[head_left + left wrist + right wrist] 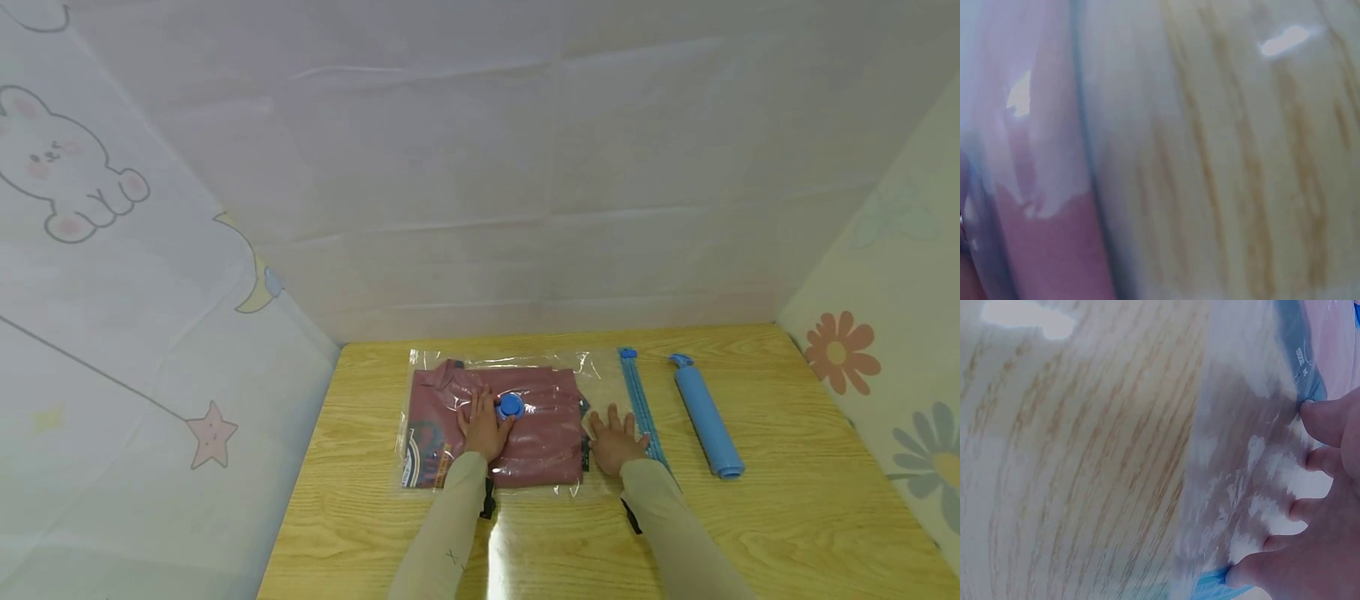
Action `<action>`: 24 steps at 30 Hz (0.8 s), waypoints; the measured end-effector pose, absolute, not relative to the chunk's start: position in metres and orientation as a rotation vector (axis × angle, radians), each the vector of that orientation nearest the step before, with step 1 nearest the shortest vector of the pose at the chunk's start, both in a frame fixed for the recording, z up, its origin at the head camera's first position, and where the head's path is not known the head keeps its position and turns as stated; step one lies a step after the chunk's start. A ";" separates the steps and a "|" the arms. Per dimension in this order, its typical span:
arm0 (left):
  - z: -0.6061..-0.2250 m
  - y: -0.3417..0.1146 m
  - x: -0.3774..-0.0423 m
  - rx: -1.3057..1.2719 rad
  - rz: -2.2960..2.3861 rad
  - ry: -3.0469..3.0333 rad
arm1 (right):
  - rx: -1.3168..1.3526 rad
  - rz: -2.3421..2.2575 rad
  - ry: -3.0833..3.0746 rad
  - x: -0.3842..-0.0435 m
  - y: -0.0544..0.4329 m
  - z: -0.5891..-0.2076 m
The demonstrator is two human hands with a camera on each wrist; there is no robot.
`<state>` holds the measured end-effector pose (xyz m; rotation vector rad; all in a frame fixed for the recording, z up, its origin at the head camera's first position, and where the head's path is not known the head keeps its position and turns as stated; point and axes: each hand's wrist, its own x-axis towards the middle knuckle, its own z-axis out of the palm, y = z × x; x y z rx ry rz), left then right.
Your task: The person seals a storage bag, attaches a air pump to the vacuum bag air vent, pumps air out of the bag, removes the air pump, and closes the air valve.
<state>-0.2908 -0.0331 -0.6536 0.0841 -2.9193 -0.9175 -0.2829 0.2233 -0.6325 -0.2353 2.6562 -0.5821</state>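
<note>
A clear vacuum storage bag (pixel 603 371) lies flat on the table with a folded dark-pink garment (pixel 536 454) inside. Its round blue valve (pixel 512 405) sits near the middle, and a blue zip strip (pixel 642 400) runs along the right end. Fingers spread, my left hand (pixel 483 429) rests on the bag over the garment, just left of the valve. My right hand (pixel 617 443) presses the bag's right part beside the zip strip, its fingers spread too. In the right wrist view, the fingertips (pixel 1319 459) touch the clear plastic. The left wrist view barely shows the left hand.
A blue hand pump (pixel 708 421) lies on the wooden table (pixel 337 475) to the right of the bag. A blue slider (pixel 627 353) is at the far end of the zip strip. Printed cloth walls (pixel 450 275) stand behind the table and at both sides.
</note>
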 end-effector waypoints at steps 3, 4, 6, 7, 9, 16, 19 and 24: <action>-0.656 -0.033 -0.291 0.079 -0.912 -2.914 | -0.232 -0.579 2.650 -0.283 0.223 -0.632; -0.657 -0.034 -0.291 0.077 -0.909 -2.911 | -0.232 -0.578 2.648 -0.283 0.223 -0.632; -0.658 -0.034 -0.291 0.078 -0.898 -2.915 | -0.230 -0.582 2.648 -0.282 0.223 -0.631; -0.659 -0.035 -0.292 0.079 -0.893 -2.918 | -0.230 -0.586 2.648 -0.282 0.223 -0.630; -0.661 -0.036 -0.293 0.083 -0.882 -2.925 | -0.227 -0.591 2.651 -0.282 0.222 -0.629; -0.666 -0.036 -0.295 0.054 -0.792 -2.935 | -0.228 -0.572 2.656 -0.284 0.223 -0.632; -0.664 -0.035 -0.295 0.035 -0.760 -2.954 | -0.228 -0.585 2.649 -0.284 0.223 -0.632; -0.655 -0.033 -0.292 0.030 -0.749 -2.995 | -0.227 -0.591 2.646 -0.283 0.223 -0.632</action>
